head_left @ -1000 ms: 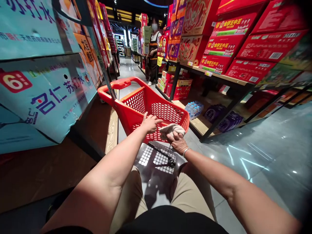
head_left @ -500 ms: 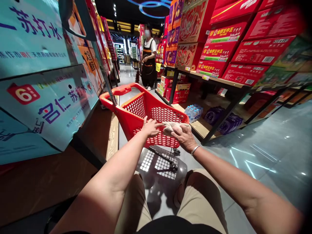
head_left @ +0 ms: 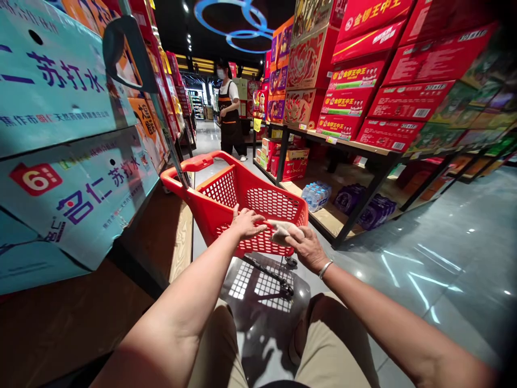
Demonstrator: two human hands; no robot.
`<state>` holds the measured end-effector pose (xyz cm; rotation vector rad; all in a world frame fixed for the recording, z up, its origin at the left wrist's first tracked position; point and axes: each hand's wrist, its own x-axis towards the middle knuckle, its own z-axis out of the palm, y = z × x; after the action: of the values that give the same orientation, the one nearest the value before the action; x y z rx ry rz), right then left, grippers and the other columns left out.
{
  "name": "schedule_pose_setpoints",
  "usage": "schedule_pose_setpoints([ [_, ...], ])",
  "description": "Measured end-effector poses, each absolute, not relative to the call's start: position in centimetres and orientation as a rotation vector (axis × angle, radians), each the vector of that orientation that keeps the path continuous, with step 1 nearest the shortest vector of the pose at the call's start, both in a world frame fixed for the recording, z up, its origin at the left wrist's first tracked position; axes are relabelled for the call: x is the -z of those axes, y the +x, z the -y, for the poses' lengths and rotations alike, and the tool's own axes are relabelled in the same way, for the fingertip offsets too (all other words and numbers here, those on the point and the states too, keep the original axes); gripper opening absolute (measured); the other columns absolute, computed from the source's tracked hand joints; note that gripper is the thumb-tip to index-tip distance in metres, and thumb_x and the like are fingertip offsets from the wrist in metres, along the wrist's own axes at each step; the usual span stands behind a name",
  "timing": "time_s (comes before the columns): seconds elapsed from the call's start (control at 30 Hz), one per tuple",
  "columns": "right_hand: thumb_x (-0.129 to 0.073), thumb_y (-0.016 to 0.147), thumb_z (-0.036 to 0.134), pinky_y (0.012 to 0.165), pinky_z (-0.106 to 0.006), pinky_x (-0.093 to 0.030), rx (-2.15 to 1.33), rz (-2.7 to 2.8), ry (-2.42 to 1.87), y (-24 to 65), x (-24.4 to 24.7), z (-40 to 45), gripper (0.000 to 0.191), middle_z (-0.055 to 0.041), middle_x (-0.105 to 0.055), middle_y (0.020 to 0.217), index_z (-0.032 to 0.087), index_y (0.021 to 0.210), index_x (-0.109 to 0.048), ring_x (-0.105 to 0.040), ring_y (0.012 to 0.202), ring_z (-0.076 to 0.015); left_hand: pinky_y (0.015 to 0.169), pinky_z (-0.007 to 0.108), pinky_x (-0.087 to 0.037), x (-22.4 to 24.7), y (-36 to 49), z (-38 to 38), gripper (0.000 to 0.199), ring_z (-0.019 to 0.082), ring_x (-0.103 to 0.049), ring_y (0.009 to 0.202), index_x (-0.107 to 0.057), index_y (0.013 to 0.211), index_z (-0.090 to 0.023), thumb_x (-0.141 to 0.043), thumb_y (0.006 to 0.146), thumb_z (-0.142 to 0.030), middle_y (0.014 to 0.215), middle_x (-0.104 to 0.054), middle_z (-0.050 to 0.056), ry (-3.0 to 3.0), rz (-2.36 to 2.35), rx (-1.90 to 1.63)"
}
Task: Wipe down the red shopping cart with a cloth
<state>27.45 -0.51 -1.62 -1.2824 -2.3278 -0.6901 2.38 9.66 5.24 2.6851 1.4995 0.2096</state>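
Note:
A red plastic shopping cart (head_left: 214, 213) with perforated sides stands before me on the floor, its handle at the far left end. My right hand (head_left: 310, 250) grips a pale, crumpled cloth (head_left: 283, 231) against the rim at the cart's near right end. My left hand (head_left: 247, 223) lies over the cart's near side with its fingers spread, and nothing shows in it. Its fingertips come close to the cloth; whether they touch the rim is hard to tell. A dark long-handled pole (head_left: 168, 145) rises at the cart's handle, with a dark grip on top.
Light-blue cartons (head_left: 72, 183) are stacked close on my left. On the right, a shelf (head_left: 388, 148) bears red boxes (head_left: 351, 99), with bottled water packs (head_left: 316, 196) on its lower board. A person in a dark apron (head_left: 229, 113) stands farther down the aisle.
My right hand has drawn the cloth slightly left and bunched it along the rim. The person in the aisle has turned sideways and shifted left. My view has tilted up a little.

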Motion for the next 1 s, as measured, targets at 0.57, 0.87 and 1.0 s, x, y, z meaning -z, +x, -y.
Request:
schedule_pose_setpoints([
  [0.57, -0.052, 0.076, 0.008, 0.095, -0.044, -0.044, 0.360, 1.709, -1.556, 31.5, 2.2, 0.6, 0.046, -0.0101, -0.060, 0.121, 0.024, 0.116, -0.069, -0.052, 0.108, -0.0267, 0.118, 0.061, -0.009, -3.1, 2.9, -10.5, 0.036, 0.025, -0.048, 0.116, -0.073, 0.104, -0.034, -0.039, 0.100, -0.045, 0.108, -0.066, 0.002, 2.726, -1.494, -0.473],
  [0.87, -0.052, 0.078, 0.004, 0.103, -0.042, -0.039, 0.279, 2.036, -1.425, 23.5, 0.2, -2.1, 0.062, -0.0063, -0.060, 0.135, 0.026, 0.135, -0.062, -0.048, 0.118, -0.0267, 0.120, 0.059, -0.006, -3.0, 2.7, -9.6, 0.031, 0.026, -0.048, 0.116, -0.070, 0.116, -0.039, -0.047, 0.097, -0.050, 0.112, -0.064, 0.002, 2.773, -1.471, -0.465],
  [1.0, -0.056, 0.079, 0.005, 0.097, -0.038, -0.043, 0.228, 2.211, -1.384, 24.6, -0.8, -2.7, 0.061, -0.0069, -0.059, 0.140, 0.023, 0.137, -0.059, -0.049, 0.110, -0.0248, 0.120, 0.059, -0.005, -2.9, 2.6, -9.8, 0.035, 0.027, -0.047, 0.118, -0.072, 0.110, -0.036, -0.047, 0.097, -0.055, 0.111, -0.065, 0.002, 2.761, -1.475, -0.510],
])
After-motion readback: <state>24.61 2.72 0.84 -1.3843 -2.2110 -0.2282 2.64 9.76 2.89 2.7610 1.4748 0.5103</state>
